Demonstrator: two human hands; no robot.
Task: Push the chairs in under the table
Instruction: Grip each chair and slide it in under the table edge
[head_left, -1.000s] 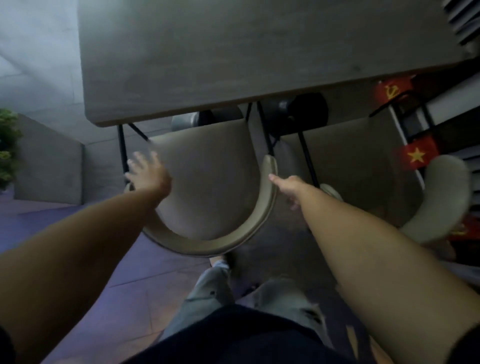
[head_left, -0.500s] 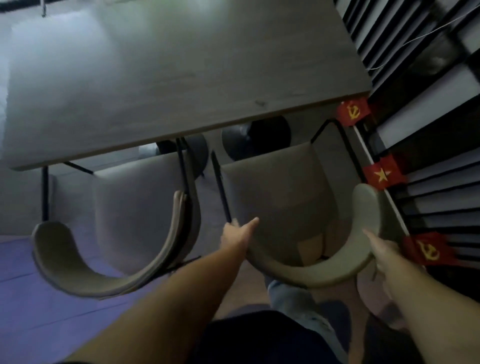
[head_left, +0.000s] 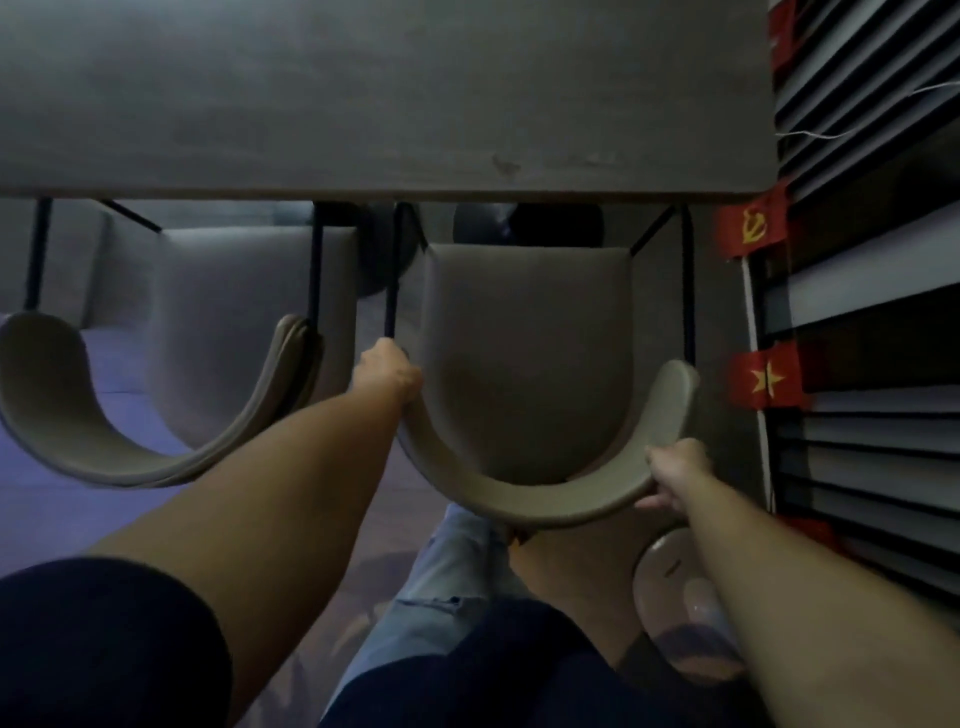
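A grey wooden table fills the top of the view. Two beige chairs with curved backrests stand at its near edge. The right chair is straight in front of me, its seat front just under the table edge. My left hand grips the left end of its backrest. My right hand grips the right side of the same backrest. The left chair stands beside it, its seat partly under the table, with no hand on it.
A wall of dark horizontal slats runs along the right, with small red flags on a white string close to the right chair. A pale round object lies on the floor by my right forearm. My legs stand behind the chair.
My hands left the left chair, and I turned to the right chair. Both hands, open and reaching half a second ago, have closed on its backrest. The view is now square to the table.
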